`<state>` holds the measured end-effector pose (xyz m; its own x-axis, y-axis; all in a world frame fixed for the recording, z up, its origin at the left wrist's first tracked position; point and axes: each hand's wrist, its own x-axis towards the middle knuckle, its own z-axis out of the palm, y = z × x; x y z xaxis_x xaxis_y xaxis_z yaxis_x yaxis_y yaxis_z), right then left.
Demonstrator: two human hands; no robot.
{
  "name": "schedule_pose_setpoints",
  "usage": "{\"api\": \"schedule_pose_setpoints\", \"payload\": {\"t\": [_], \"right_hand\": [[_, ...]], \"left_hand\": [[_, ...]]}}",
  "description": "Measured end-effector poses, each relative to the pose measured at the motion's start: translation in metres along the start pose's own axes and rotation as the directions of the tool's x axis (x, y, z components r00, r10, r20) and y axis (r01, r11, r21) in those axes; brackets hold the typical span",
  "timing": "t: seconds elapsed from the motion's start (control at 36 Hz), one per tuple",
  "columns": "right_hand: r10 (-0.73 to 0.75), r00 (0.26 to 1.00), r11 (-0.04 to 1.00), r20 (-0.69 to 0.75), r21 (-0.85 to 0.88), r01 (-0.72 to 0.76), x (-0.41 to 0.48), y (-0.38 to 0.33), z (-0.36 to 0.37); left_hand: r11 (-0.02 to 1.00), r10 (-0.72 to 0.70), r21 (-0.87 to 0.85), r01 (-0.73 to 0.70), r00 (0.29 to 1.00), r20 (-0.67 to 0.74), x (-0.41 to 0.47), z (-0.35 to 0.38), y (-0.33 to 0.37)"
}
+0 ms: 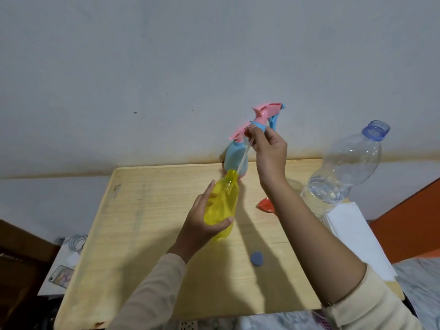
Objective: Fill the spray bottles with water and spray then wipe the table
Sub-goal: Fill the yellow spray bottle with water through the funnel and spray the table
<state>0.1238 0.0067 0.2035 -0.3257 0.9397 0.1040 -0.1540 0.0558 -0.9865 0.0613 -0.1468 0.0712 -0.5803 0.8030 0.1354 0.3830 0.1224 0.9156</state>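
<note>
Yellow bottle (222,208), tilted over the table's (142,222) centre, gripped low by the left hand (202,225). At 1 o'clock the right hand (269,148) pinches the collar of a pink sprayer (266,113); its tube (242,160) reaches into the yellow neck. Blue bottle (234,158), 12 o'clock, partly hidden behind the tube. Funnel (265,204), 3 o'clock, half covered by the right forearm. Uncapped water bottle (345,172), 2 o'clock. Cap (257,258), 5 o'clock. Phone (60,277), 8 o'clock, screen blurred.

Table (147,210): spray bottle (235,158) at far edge; open bottle (222,208) raised above centre, sprayer head (266,113) above it (tube reaching its neck); water bottle (342,172) right, funnel (265,206) left of it; cap (257,258) near; paper stack (357,234) at right edge.
</note>
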Motion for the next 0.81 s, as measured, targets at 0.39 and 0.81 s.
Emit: {"api": "schedule_pose_setpoints", "payload": {"t": [0.39,0.81], "right_hand": [[0.093,0.949,0.808,0.302,-0.580,0.105,0.006,0.088,-0.038],[0.246,0.929,0.652,0.277,-0.756,0.053,-0.051,0.188,-0.043]], "left_hand": [[0.995,-0.078,0.049,0.087,0.983,-0.166,-0.003,-0.023,-0.059],[0.996,-0.085,-0.011,0.084,0.972,-0.217,0.010,-0.005,-0.070]]}}
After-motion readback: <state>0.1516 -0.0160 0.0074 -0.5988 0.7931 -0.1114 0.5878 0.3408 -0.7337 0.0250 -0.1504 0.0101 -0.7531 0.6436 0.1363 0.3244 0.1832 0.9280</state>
